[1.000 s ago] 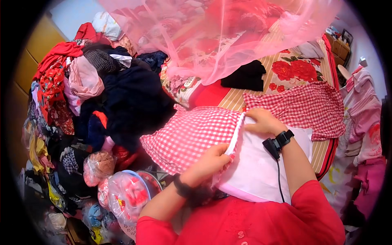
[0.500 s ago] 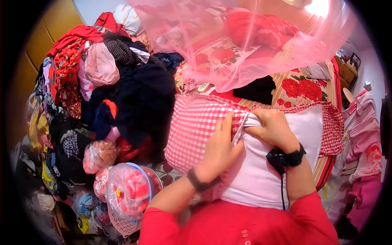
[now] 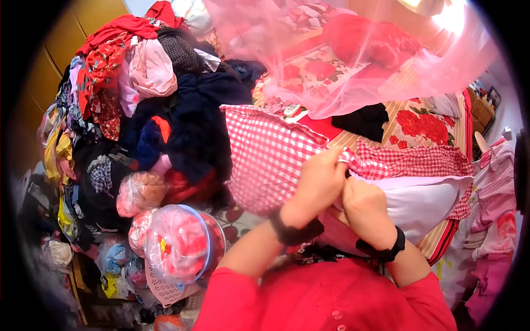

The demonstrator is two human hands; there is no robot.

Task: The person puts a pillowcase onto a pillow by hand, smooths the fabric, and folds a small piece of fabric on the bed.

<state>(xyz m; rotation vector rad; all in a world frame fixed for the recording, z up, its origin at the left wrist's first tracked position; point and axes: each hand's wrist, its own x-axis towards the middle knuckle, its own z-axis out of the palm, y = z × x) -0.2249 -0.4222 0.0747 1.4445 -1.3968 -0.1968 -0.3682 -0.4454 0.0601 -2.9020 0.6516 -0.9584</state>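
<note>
Overall exposure is bright. The visible light source, upper right of the pink net [image 3: 364, 91], is a glare [image 3: 450, 21] burnt out to white. Floral bedding [image 3: 425, 128] reads clearly in the open, hazed and low in contrast behind the net. Left of and below the net, dark clothes [image 3: 204, 118] sink into shadow, folds mostly lost; lower still, a clear plastic bag [image 3: 176, 243] carries small highlights. Below the net, the hands [image 3: 320, 179] show slightly soft outlines. Far left of it, yellow-brown panels [image 3: 66, 49] bend and dim toward the black, curved rim.
</note>
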